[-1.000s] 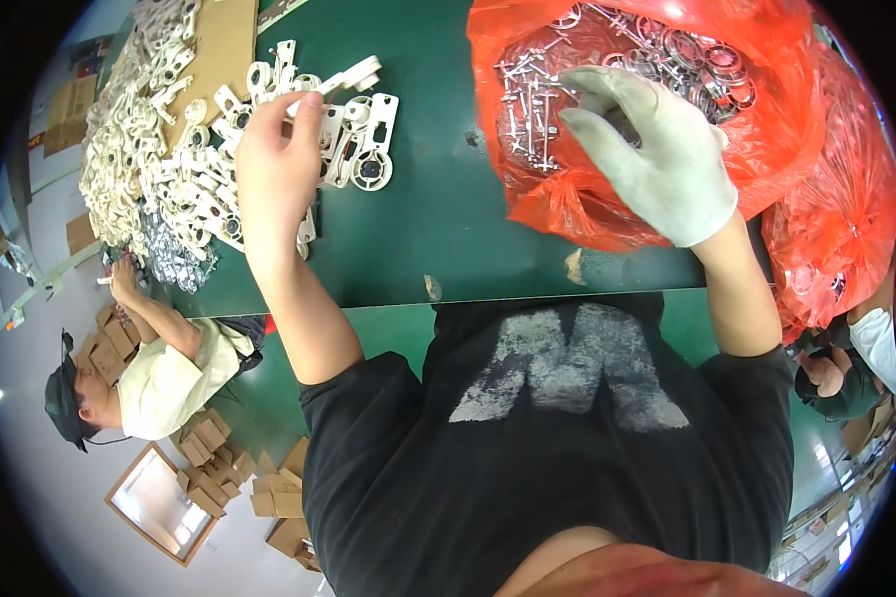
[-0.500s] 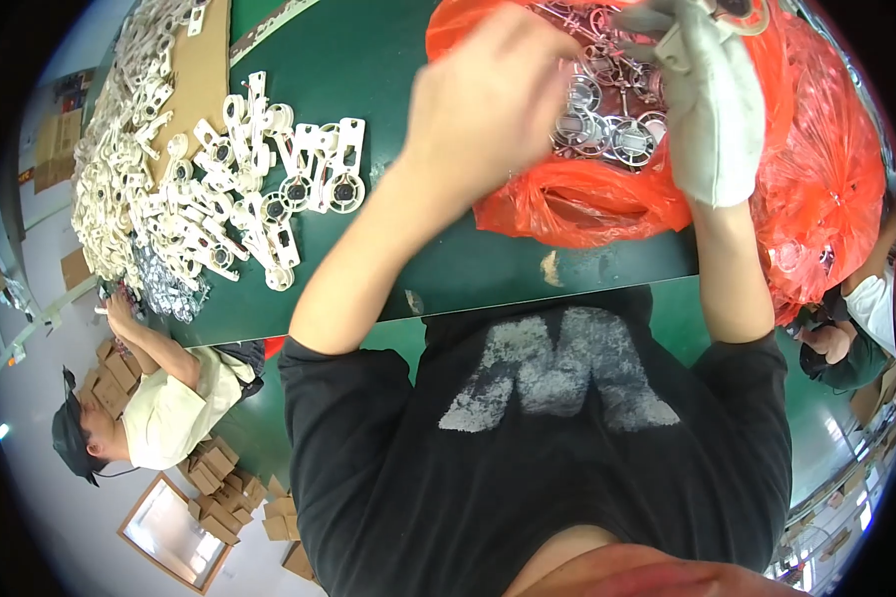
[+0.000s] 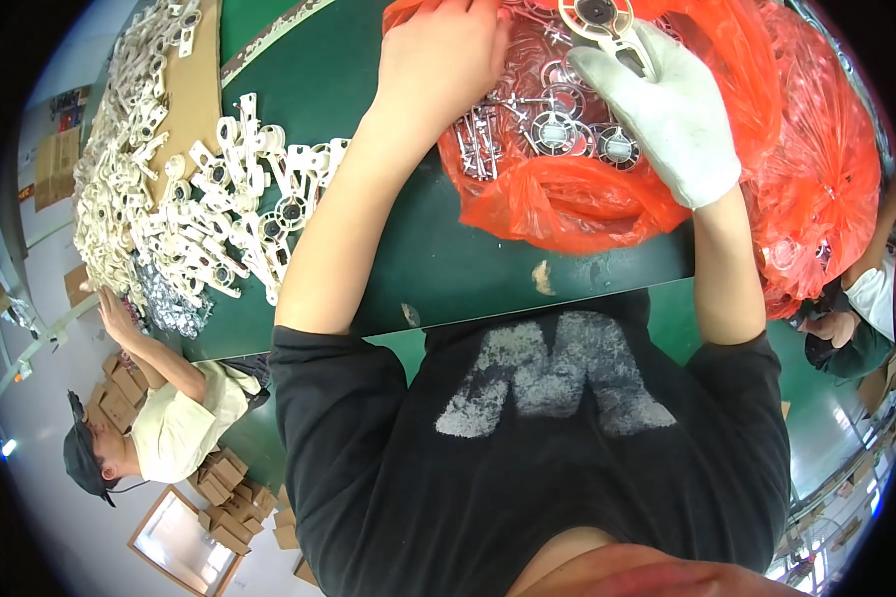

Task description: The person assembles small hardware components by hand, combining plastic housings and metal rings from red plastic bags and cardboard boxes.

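One gloved right hand grips a cream ringed part over a red bag at one o'clock; at twelve, the bare left hand's finger grip is unclear.

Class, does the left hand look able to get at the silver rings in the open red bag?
Probably yes: the left hand is at the open red bag, where several silver rings lie uncovered.

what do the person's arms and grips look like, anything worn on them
The left grip is bare where it shows. The right grip wears an off-white glove ending near the wrist. Both forearms are bare below short black sleeves.
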The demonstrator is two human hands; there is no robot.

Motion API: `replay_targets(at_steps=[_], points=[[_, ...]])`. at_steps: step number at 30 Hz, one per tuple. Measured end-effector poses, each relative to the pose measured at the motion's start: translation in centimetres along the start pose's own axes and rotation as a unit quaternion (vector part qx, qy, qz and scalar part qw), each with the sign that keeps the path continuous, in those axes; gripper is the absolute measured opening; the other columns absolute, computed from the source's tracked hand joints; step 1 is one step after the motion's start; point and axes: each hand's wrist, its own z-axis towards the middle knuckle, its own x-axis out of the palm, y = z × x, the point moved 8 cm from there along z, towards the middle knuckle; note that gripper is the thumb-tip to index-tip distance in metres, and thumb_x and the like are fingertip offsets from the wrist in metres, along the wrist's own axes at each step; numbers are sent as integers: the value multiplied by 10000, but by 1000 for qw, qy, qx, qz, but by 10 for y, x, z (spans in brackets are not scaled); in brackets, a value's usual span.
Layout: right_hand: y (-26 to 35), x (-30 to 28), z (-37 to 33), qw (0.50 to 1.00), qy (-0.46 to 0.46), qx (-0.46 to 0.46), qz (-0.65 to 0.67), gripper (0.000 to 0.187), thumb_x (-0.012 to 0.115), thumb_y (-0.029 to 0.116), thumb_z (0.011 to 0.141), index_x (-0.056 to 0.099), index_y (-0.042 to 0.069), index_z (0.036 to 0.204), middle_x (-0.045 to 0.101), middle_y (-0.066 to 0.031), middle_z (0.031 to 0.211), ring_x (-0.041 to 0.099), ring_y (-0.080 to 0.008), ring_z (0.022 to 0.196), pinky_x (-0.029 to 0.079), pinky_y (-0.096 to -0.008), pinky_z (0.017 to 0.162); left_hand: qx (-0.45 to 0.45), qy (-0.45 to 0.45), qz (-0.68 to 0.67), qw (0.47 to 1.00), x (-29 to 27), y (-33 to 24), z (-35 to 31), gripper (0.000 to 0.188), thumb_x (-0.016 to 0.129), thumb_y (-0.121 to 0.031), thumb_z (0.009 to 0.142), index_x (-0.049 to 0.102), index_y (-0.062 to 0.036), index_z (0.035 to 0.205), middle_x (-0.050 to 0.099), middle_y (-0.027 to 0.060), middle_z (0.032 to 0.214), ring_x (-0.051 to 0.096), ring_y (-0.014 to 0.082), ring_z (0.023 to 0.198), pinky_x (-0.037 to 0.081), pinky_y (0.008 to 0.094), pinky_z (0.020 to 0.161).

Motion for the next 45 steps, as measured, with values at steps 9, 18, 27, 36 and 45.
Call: replay_targets(at_steps=[9, 18, 27, 36, 45], points=[[-1, 28, -9, 985, 165, -30, -37, 168, 690, 195, 869, 686, 29, 896, 572, -20, 645, 522, -106, 612, 464, -308, 627, -144, -87, -475, 864, -53, 19, -57, 277, 839, -82, 836, 705, -94, 1079, 608, -22, 624, 406, 4, 513, 312, 195, 472], [13, 55, -34, 936, 323, 19, -137, 291, 708, 248, 819, 708, 3, 975, 563, -132, 640, 547, -207, 565, 485, -361, 601, -64, -83, -464, 879, -43, -10, -79, 254, 853, -36, 772, 791, -79, 1014, 614, 20, 887, 585, 114, 728, 460, 245, 617], [-4, 64, -40, 927, 364, 81, -29, 301, 726, 273, 829, 696, -10, 927, 567, -128, 648, 554, -177, 592, 490, -346, 618, -41, -145, -432, 889, -52, -10, -89, 510, 919, -210, 720, 715, -46, 1158, 679, 72, 1046, 647, 159, 774, 523, 271, 646], [10, 58, -36, 933, 331, 35, -135, 252, 712, 235, 803, 653, -10, 816, 558, -89, 625, 524, -114, 595, 473, -328, 589, 36, -26, -407, 912, -44, -17, -92, 661, 905, -269, 663, 693, -12, 1234, 740, 105, 1184, 721, 278, 1053, 575, 343, 880], [8, 59, -38, 934, 342, 75, -67, 222, 689, 210, 805, 661, -6, 848, 528, -41, 596, 490, -95, 557, 434, -310, 549, 79, -44, -375, 923, -50, -21, -90, 643, 852, -215, 718, 646, 11, 1284, 735, 114, 1188, 703, 310, 1070, 566, 370, 903]])
